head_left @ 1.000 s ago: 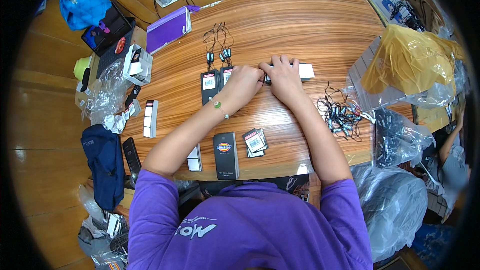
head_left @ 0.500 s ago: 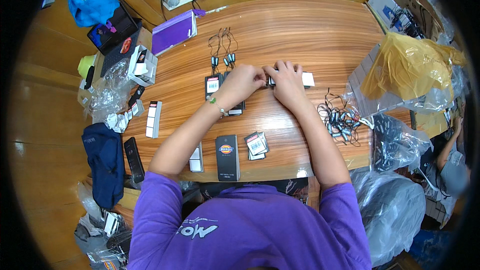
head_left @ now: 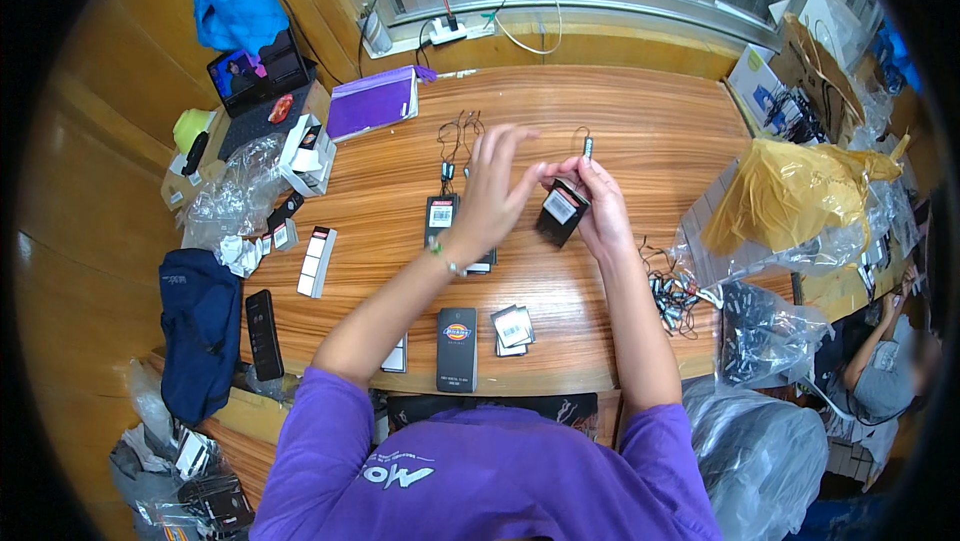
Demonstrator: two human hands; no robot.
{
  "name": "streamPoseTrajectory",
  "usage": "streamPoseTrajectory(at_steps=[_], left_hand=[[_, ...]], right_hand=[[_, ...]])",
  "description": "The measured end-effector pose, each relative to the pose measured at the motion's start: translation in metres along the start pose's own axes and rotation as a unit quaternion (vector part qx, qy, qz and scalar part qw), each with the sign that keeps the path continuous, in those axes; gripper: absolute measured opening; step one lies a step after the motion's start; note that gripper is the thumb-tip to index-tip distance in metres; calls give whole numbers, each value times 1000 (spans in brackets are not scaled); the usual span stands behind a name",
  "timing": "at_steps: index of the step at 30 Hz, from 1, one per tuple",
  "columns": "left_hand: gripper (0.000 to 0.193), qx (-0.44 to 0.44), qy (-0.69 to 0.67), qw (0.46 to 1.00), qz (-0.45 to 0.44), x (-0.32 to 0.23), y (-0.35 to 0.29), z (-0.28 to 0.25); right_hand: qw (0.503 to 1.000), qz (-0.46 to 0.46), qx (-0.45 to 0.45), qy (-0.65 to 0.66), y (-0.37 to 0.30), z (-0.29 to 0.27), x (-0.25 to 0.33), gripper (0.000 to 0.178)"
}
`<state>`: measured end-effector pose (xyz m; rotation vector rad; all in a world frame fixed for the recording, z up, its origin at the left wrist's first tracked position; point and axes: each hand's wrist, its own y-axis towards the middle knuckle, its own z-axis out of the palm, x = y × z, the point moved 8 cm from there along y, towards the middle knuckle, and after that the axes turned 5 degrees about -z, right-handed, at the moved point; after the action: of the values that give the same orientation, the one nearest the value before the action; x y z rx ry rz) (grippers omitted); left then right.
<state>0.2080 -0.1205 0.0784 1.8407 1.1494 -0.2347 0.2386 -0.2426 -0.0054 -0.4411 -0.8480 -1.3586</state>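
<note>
My right hand [head_left: 606, 209] is closed on a black hang tag [head_left: 560, 211] with a white barcode sticker, held tilted above the table. A dark looped string with a small grey seal [head_left: 588, 148] sticks up past its fingertips. My left hand [head_left: 492, 186] is raised just left of the tag, fingers spread, holding nothing I can see. Beneath my left wrist lie black tags [head_left: 441, 213] with strings stretching away from me. Nearer me are a stack of black tags [head_left: 457, 353] and a small pile of stickered tags [head_left: 513, 329].
Loose strings with seals [head_left: 675, 303] lie right of my right forearm. A yellow plastic bag [head_left: 790, 201] rests on the right side. On the left are a white label strip [head_left: 316, 263], a black phone [head_left: 264, 334], an open white box [head_left: 308, 159] and a purple folder [head_left: 372, 106].
My right hand has lifted the tag off the table and turned it up. My left hand has opened and moved back from it. The whole view has tipped upward, showing more window.
</note>
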Motion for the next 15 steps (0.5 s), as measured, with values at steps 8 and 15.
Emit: streamPoseTrajectory(at_steps=[8, 15], left_hand=[[48, 90, -295, 933, -187, 13, -34, 20], [57, 81, -299, 925, -222, 30, -55, 6]], right_hand=[[998, -39, -27, 41, 0, 30, 14, 26], [995, -33, -74, -50, 6, 46, 4, 27]])
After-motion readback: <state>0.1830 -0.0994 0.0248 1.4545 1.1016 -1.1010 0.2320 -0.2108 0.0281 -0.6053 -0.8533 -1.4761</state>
